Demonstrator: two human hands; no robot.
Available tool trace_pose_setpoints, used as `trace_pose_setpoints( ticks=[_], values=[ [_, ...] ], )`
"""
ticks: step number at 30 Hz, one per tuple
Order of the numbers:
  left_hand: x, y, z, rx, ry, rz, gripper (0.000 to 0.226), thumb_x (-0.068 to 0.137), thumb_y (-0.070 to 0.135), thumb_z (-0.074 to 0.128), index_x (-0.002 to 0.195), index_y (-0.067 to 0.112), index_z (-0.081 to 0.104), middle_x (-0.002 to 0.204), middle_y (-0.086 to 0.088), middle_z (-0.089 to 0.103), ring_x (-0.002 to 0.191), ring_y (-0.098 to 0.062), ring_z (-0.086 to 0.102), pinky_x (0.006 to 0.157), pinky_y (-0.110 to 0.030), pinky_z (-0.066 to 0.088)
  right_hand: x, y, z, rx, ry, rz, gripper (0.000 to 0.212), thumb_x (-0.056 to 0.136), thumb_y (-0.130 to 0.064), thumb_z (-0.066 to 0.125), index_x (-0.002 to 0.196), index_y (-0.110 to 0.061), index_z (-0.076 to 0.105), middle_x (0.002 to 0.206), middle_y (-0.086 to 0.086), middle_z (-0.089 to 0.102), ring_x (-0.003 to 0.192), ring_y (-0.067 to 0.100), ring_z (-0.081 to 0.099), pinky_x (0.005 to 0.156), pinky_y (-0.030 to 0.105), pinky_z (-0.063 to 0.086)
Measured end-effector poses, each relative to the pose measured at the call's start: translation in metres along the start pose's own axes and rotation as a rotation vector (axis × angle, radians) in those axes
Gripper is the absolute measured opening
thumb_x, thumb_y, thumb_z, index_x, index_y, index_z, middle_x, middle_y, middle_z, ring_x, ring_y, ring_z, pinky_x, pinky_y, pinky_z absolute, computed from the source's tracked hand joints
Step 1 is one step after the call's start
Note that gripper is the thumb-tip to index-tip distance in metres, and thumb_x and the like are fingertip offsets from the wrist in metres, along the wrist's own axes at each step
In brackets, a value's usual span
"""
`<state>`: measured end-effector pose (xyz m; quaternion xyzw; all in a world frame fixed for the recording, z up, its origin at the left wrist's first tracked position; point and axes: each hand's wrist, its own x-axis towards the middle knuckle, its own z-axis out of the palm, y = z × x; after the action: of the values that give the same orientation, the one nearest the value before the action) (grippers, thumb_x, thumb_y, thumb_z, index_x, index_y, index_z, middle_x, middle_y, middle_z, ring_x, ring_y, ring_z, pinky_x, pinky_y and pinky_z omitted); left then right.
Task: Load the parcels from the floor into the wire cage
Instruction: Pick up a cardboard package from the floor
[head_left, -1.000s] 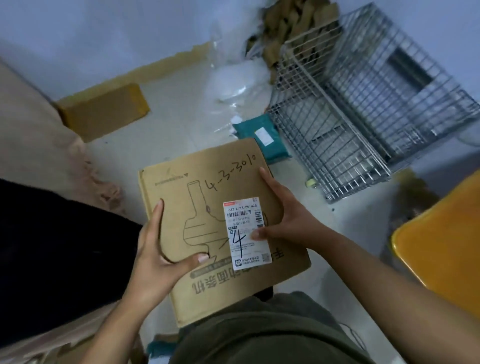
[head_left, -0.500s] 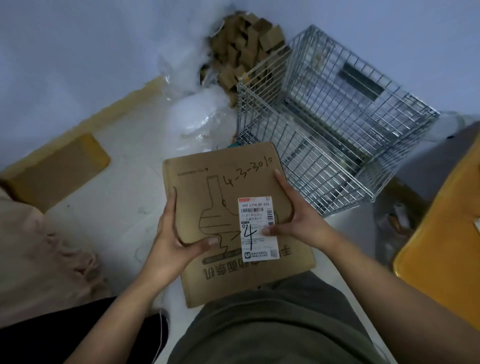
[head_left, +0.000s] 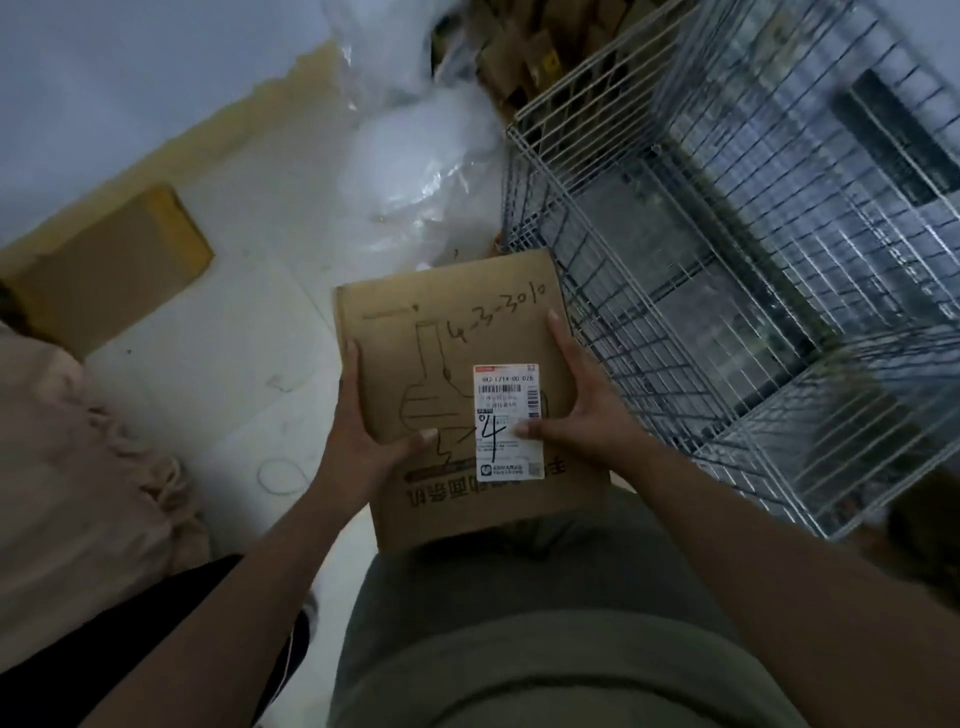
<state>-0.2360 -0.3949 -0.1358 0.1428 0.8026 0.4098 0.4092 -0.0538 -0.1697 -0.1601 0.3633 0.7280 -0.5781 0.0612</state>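
A flat brown cardboard parcel (head_left: 457, 332) with a white shipping label and handwritten numbers is held in front of my body, above the floor. My left hand (head_left: 363, 436) grips its left edge, thumb pressed on top. My right hand (head_left: 582, 415) grips its right edge, thumb lying on the label. The wire cage (head_left: 727, 270) stands just to the right of the parcel, its open top facing up; I see no parcels on its floor. The parcel's far right corner is close to the cage's near rim.
A second brown box (head_left: 109, 265) lies on the pale floor at the left by the wall. Clear plastic bags (head_left: 421, 161) and a heap of small cardboard boxes (head_left: 524, 47) sit behind the cage. Pink fabric (head_left: 78, 467) lies at the left.
I have carried the parcel closer to the cage, which now looms larger at the right. The teal packet seen on the floor a second ago is out of sight. Both hands keep their grip.
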Motion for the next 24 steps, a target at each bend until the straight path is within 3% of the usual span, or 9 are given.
trace_pose_setpoints(
  ticks=[5, 9, 12, 17, 22, 24],
  values=[
    [0.102, -0.026, 0.046, 0.000, 0.024, -0.080, 0.137, 0.059, 0.050, 0.093, 0.150, 0.069, -0.008, 0.166, 0.021, 0.017, 0.149, -0.016, 0.033, 0.114, -0.057, 0.042, 0.106, 0.047, -0.022, -0.063, -0.027, 0.063, 0.128, 0.064, -0.050, 0.092, 0.153, -0.065, 0.000, 0.164, -0.004, 0.025, 0.146, 0.027, 0.035, 0.112, 0.063, 0.040],
    [0.187, -0.078, 0.078, -0.028, 0.033, -0.117, 0.139, 0.062, 0.043, 0.095, 0.152, 0.065, -0.008, 0.167, 0.019, 0.017, 0.149, -0.016, 0.033, 0.115, -0.056, 0.042, 0.190, 0.102, -0.010, -0.107, -0.028, 0.060, 0.125, 0.070, -0.049, 0.090, 0.156, -0.059, 0.000, 0.161, 0.000, 0.029, 0.144, 0.023, 0.036, 0.115, 0.055, 0.040],
    [0.251, -0.129, 0.099, -0.078, 0.067, -0.119, 0.133, 0.070, 0.035, 0.095, 0.158, 0.055, -0.003, 0.164, 0.021, 0.022, 0.146, -0.009, 0.037, 0.117, -0.046, 0.043, 0.249, 0.151, 0.012, -0.148, -0.037, 0.064, 0.128, 0.070, -0.051, 0.090, 0.158, -0.054, -0.002, 0.162, 0.000, 0.027, 0.142, 0.014, 0.034, 0.116, 0.042, 0.036],
    [0.337, -0.210, 0.137, -0.121, 0.123, -0.085, 0.127, 0.068, 0.049, 0.093, 0.159, 0.051, 0.004, 0.166, 0.013, 0.027, 0.146, -0.007, 0.039, 0.116, -0.042, 0.044, 0.330, 0.233, 0.041, -0.157, -0.039, 0.063, 0.130, 0.068, -0.052, 0.091, 0.158, -0.054, -0.002, 0.166, -0.009, 0.023, 0.149, 0.017, 0.032, 0.119, 0.052, 0.036],
    [0.387, -0.265, 0.170, -0.150, 0.108, -0.038, 0.120, 0.080, 0.044, 0.087, 0.163, 0.040, 0.001, 0.165, 0.011, 0.027, 0.146, -0.003, 0.038, 0.117, -0.041, 0.042, 0.388, 0.280, 0.047, -0.167, -0.042, 0.079, 0.131, 0.062, -0.061, 0.092, 0.158, -0.054, 0.003, 0.166, -0.007, 0.027, 0.150, 0.017, 0.035, 0.117, 0.053, 0.040],
    [0.398, -0.276, 0.176, -0.179, 0.084, -0.084, 0.116, 0.083, 0.047, 0.083, 0.162, 0.043, -0.002, 0.166, 0.011, 0.027, 0.146, -0.007, 0.039, 0.117, -0.041, 0.043, 0.401, 0.291, 0.048, -0.164, -0.031, 0.092, 0.130, 0.061, -0.060, 0.093, 0.157, -0.057, 0.004, 0.166, -0.007, 0.029, 0.149, 0.016, 0.036, 0.117, 0.052, 0.040]
  ],
)
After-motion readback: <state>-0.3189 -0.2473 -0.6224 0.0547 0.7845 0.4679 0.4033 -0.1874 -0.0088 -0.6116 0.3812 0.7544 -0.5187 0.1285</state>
